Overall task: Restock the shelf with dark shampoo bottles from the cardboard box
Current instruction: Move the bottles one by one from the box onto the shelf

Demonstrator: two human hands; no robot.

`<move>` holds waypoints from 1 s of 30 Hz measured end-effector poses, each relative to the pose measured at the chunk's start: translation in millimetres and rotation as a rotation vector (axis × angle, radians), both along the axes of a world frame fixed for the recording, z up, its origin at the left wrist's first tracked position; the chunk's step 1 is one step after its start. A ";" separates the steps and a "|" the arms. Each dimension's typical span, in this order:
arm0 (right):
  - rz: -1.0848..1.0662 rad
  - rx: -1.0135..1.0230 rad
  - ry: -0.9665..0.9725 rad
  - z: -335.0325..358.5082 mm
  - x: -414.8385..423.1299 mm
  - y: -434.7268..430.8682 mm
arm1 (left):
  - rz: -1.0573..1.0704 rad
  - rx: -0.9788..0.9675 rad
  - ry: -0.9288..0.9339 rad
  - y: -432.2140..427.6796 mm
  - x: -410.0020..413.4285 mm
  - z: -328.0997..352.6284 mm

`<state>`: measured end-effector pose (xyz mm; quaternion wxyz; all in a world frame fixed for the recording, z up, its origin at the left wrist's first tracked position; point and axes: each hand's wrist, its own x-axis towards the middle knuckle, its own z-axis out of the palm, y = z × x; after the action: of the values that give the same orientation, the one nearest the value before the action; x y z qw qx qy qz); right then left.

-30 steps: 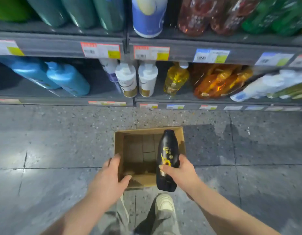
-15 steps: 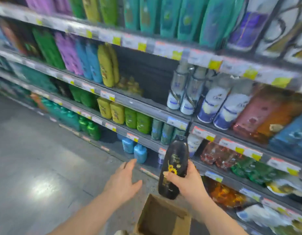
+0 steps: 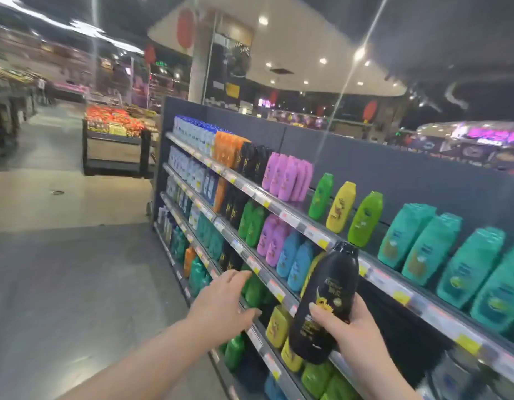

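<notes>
right hand (image 3: 355, 327) grips dark shampoo bottle (image 3: 325, 301), seemingly upright.

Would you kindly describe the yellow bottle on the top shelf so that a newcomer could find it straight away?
Start at the top shelf of the long shelving unit. Past the pink bottles stand three single bottles with gaps between them. The yellow bottle is the middle one, with a green bottle on either side.

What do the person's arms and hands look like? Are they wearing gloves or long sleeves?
No gloves and no sleeves in view. The left hand and right hand are bare, and both forearms are bare up to the picture's edge. No rings, watch or bracelets show. The fingernails look short and plain.
</notes>
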<state>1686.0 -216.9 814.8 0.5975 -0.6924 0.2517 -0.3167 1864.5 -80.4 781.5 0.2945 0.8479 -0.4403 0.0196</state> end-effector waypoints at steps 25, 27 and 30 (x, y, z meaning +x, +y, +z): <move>-0.118 -0.319 0.013 39.3 481.2 -101.1 | -0.013 0.078 -0.064 -64.1 458.8 44.7; -0.150 -0.351 -0.003 44.4 514.9 -134.6 | -0.028 0.072 -0.080 -93.8 492.5 53.4; -0.196 -0.386 0.006 56.3 560.3 -185.7 | -0.047 0.072 -0.102 -148.5 541.3 71.1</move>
<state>2246.2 -402.5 871.1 0.4193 -0.7672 0.2541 -0.4135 2405.7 -228.9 852.5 0.2414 0.8452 -0.4752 0.0401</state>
